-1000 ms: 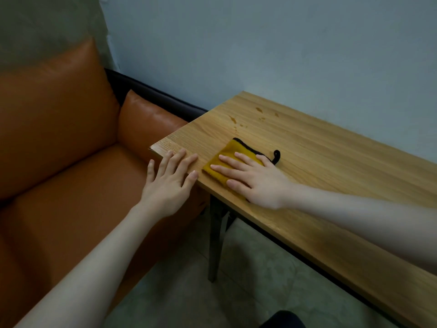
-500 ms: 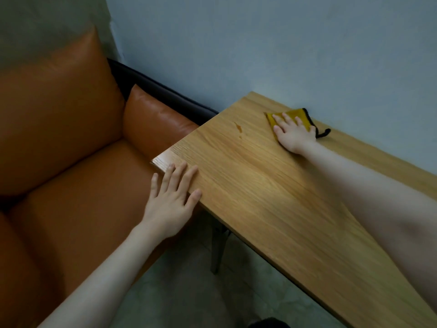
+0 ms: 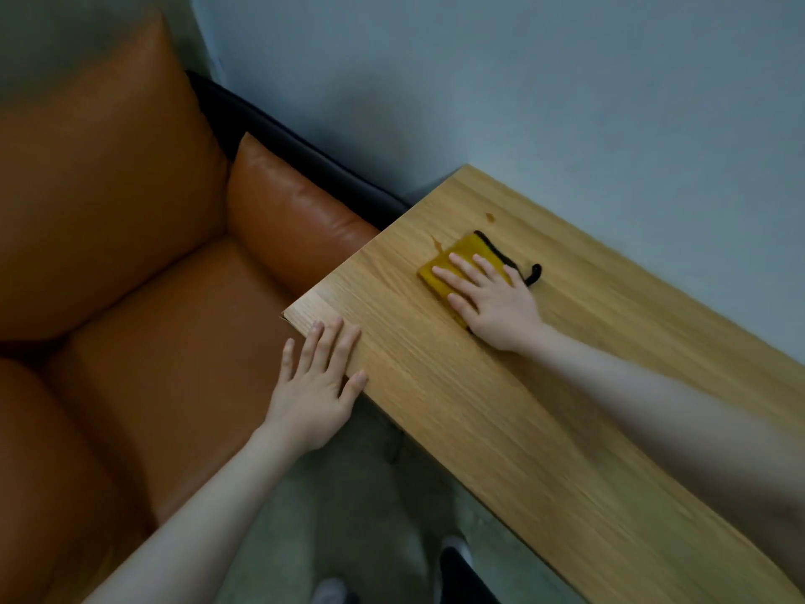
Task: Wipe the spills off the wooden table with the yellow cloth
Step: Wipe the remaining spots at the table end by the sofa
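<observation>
My right hand lies flat, fingers spread, pressing the folded yellow cloth onto the wooden table. The cloth has a black edge and a black loop sticking out to the right of the hand. Two small brown spill marks show on the wood: one spill mark touches the cloth's far left corner, another spill mark lies a little beyond the cloth. My left hand rests flat on the table's near left corner, fingers on the edge, holding nothing.
An orange leather sofa with a black frame stands close against the table's left end. A pale wall runs along the table's far side. Below the table's front edge are grey floor and my shoes.
My right hand slid the cloth back from the far edge of the table toward me and to the left, up against one spill mark. The left hand stayed on the corner.
</observation>
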